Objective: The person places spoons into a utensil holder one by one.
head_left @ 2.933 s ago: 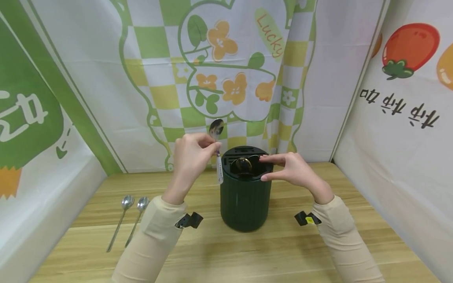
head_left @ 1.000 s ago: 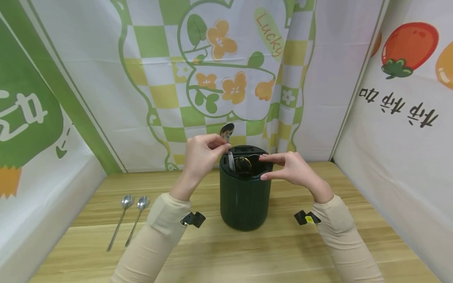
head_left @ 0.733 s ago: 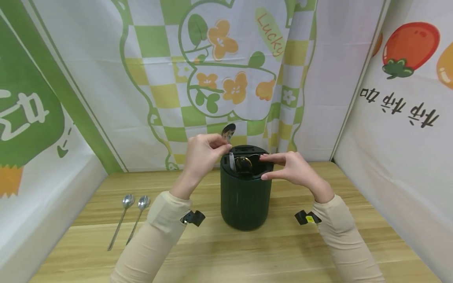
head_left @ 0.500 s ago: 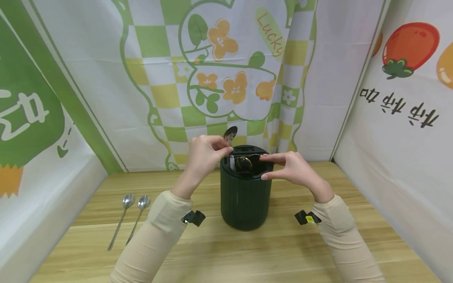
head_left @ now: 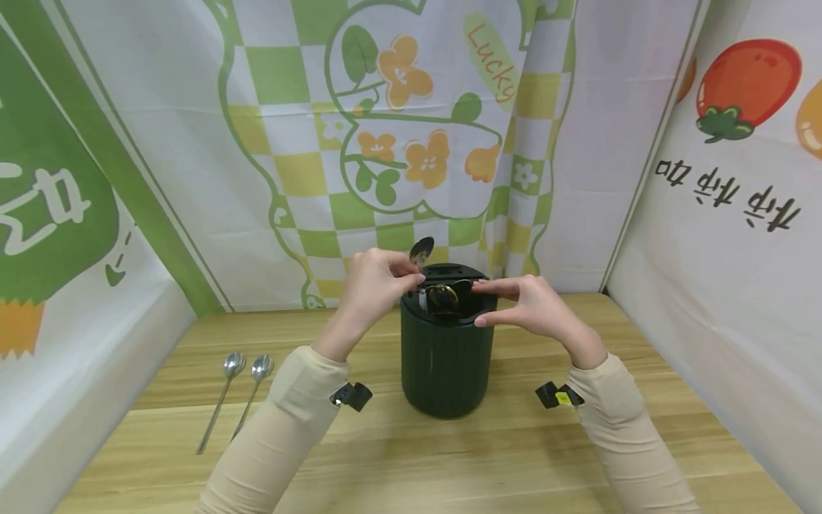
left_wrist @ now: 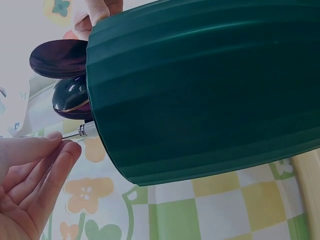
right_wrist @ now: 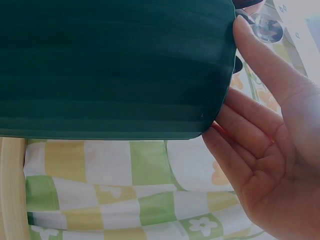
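My left hand (head_left: 382, 285) pinches a metal spoon (head_left: 422, 248) just below its bowl, which points up. The spoon's white handle (left_wrist: 89, 129) reaches down into the left side of the dark green utensil holder (head_left: 446, 364). My right hand (head_left: 533, 307) grips the holder's right rim, thumb at the near side and fingers at the far side. Inside the front opening, a dark, gold-edged spoon (head_left: 443, 298) leans with its bowl up. Two dark bowls stick out past the rim in the left wrist view, the larger one a dark spoon (left_wrist: 60, 59). The handles inside are hidden.
On the wooden table (head_left: 514, 457), two silver spoons lie side by side to the left, one spoon (head_left: 215, 407) farther out and the other spoon (head_left: 252, 392) close to my left forearm. A patterned curtain (head_left: 308, 178) hangs behind the holder.
My left hand has moved right and down, taking the spoon from beside the holder into its opening, its white handle sinking lower. The right hand has stayed at the rim.
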{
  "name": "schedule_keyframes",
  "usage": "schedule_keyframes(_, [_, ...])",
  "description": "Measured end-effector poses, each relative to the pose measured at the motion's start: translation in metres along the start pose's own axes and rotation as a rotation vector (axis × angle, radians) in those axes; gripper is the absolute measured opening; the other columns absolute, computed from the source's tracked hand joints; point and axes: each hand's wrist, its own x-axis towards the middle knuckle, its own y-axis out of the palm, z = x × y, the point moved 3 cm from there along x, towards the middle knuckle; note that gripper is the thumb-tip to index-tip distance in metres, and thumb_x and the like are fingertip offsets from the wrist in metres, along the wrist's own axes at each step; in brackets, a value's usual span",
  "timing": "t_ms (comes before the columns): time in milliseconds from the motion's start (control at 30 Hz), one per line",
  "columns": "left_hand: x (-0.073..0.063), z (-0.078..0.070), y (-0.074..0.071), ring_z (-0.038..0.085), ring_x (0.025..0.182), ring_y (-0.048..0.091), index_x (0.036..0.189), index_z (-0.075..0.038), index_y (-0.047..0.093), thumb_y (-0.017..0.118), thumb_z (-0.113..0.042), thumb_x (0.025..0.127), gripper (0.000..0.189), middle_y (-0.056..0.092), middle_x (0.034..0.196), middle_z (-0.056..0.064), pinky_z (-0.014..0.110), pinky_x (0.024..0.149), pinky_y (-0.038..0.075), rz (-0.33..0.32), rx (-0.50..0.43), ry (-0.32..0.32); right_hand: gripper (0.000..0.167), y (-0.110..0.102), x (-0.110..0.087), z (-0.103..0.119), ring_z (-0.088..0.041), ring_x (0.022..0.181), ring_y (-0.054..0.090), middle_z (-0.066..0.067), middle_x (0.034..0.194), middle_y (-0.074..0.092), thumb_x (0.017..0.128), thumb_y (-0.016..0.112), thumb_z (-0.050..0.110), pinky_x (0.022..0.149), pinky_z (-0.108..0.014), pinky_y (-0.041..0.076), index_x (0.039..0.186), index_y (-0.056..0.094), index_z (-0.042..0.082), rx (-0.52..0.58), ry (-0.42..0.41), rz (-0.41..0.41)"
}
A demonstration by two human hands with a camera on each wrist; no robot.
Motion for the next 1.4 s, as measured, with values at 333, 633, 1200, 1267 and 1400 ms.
schedule_keyframes(333, [0.001, 0.004, 0.002, 0.009, 0.064, 0.067, 0.076, -0.016, 0.076, 0.075, -0.019, 0.081, 0.006, 0.073, 0.075, -0.003, 0.024, 0.056, 0.052, 0.064, 0.041, -0.015, 0.06, 0.0, 0.0, -0.001, -0.017, 0.122, 0.056, 0.006, 0.13, 0.06, 0.072, 0.077, 0.051, 0.098, -0.041, 0.047, 0.124, 0.064, 0.025, -0.002, 0.0, -0.004])
schedule_keyframes(633, [0.001, 0.005, 0.007, 0.01, 0.068, 0.068, 0.078, -0.015, 0.076, 0.076, -0.019, 0.08, 0.005, 0.074, 0.077, -0.003, 0.027, 0.063, 0.054, 0.09, 0.061, 0.0, 0.058, 0.001, 0.001, -0.001, -0.016, 0.121, 0.056, 0.005, 0.129, 0.061, 0.071, 0.078, 0.048, 0.097, -0.041, 0.048, 0.122, 0.065, 0.023, 0.015, -0.016, -0.01])
schedule_keyframes(1200, [-0.009, 0.022, -0.013, 0.019, 0.077, 0.068, 0.095, -0.008, 0.071, 0.066, -0.015, 0.089, 0.011, 0.072, 0.09, 0.007, 0.032, 0.066, 0.056, 0.024, -0.009, -0.023, 0.059, 0.0, 0.0, -0.001, -0.017, 0.122, 0.055, 0.004, 0.131, 0.059, 0.073, 0.077, 0.048, 0.099, -0.041, 0.047, 0.124, 0.064, 0.023, 0.011, -0.011, 0.0])
schedule_keyframes(1267, [-0.012, 0.03, -0.016, 0.02, 0.076, 0.068, 0.095, -0.008, 0.071, 0.066, -0.016, 0.089, 0.011, 0.072, 0.089, 0.008, 0.033, 0.066, 0.056, 0.0, 0.0, -0.033, 0.059, 0.0, -0.001, -0.001, -0.017, 0.122, 0.055, 0.004, 0.131, 0.059, 0.073, 0.077, 0.048, 0.099, -0.041, 0.047, 0.125, 0.064, 0.023, 0.012, -0.012, 0.002])
schedule_keyframes(1400, [-0.017, 0.046, -0.021, 0.021, 0.075, 0.067, 0.091, -0.008, 0.07, 0.067, -0.016, 0.088, 0.009, 0.072, 0.086, 0.008, 0.036, 0.067, 0.055, -0.071, 0.042, -0.05, 0.059, 0.001, -0.001, -0.001, -0.018, 0.123, 0.055, 0.004, 0.131, 0.059, 0.073, 0.077, 0.048, 0.098, -0.041, 0.047, 0.125, 0.063, 0.023, 0.013, -0.018, 0.002])
